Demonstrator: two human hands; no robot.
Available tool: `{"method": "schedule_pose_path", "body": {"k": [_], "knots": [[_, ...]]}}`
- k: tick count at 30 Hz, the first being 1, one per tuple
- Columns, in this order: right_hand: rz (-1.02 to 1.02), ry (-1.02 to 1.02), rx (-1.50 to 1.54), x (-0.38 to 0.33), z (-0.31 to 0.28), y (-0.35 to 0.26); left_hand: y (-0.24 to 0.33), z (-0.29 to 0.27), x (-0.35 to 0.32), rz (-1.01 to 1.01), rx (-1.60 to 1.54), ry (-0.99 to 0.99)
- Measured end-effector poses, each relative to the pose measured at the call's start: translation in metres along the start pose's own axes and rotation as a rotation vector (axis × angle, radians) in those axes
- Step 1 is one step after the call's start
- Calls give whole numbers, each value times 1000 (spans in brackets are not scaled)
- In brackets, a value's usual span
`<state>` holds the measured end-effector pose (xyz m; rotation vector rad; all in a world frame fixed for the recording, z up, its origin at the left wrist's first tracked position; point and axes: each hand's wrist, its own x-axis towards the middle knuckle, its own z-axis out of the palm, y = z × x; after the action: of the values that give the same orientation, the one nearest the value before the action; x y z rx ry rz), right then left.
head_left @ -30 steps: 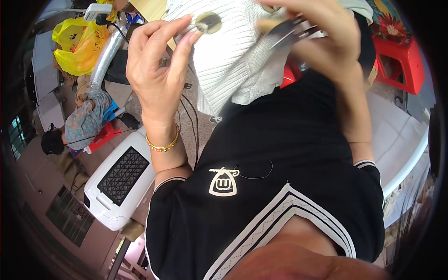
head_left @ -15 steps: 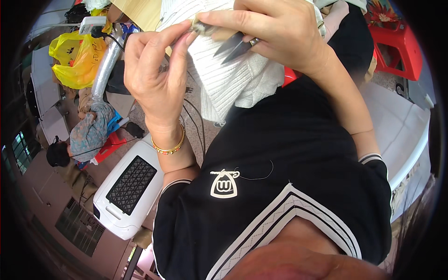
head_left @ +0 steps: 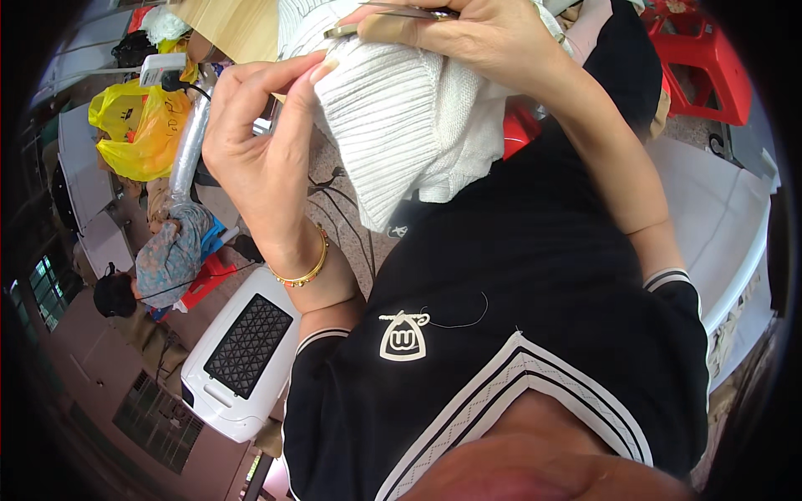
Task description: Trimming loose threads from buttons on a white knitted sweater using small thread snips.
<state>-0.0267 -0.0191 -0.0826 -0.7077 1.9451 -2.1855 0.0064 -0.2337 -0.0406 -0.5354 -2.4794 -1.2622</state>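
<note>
A white ribbed knit garment (head_left: 380,113) hangs over my lap at the top of the view. My left hand (head_left: 255,138) is at its left edge, thumb and forefinger pinched together on the knit; any thread between them is too fine to see. My right hand (head_left: 493,42) rests over the upper part of the garment, fingers closed. It holds small dark-bladed scissors (head_left: 405,10), their blades pointing left, the handle hidden in the hand. A small metallic-looking piece (head_left: 339,32) shows by the right fingertips; its kind is unclear.
A wooden tabletop (head_left: 230,25) lies beyond my left hand. Left are a yellow plastic bag (head_left: 138,134), a white case with a black grille (head_left: 238,355) and a seated person (head_left: 171,259). Cables (head_left: 347,204) hang below the garment. Right stand a red stool (head_left: 702,71) and a white surface (head_left: 710,225).
My left hand has shifted slightly left and down. In my right hand the scissors have swung up, from pointing down-left across the knit to lying level near the top edge.
</note>
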Motion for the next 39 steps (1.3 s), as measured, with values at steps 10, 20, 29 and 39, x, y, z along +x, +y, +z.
{"method": "schedule_pose_path", "body": {"k": [10, 20, 29, 39], "knots": [[20, -36, -10, -2, -3, -8, 10, 1, 9, -66, 11, -63], [33, -9, 40, 2, -3, -8, 4, 11, 12, 237, 162, 8], [74, -5, -34, 2, -5, -20, -7, 17, 10, 341, 156, 5], [-95, 110, -347, -8, 4, -42, -6, 21, 1, 216, -242, 114]]}}
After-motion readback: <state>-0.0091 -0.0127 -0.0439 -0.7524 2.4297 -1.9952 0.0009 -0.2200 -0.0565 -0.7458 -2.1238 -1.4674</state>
